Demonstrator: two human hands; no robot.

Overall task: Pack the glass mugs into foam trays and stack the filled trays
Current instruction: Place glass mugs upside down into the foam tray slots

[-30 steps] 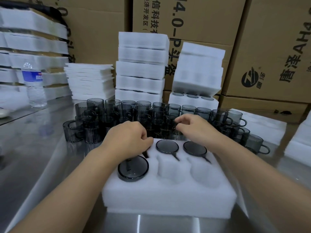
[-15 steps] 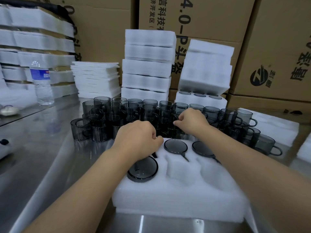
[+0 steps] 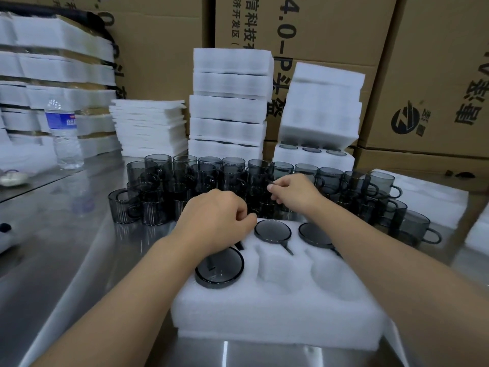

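My right hand pinches a smoky glass mug by its handle, ready to lift it. My left hand curls its fingers over the foam tray at the far corner. What they hold is hidden, maybe a mug. Two empty holes wait nearer me than those fingers.

Stacked brown cardboard cartons with black printed characters walling off whole back. Stainless-steel tabletop stretching across foreground, reflecting light in bright streak near front edge. Clear plastic water bottle, blue label, standing upright at left rear.
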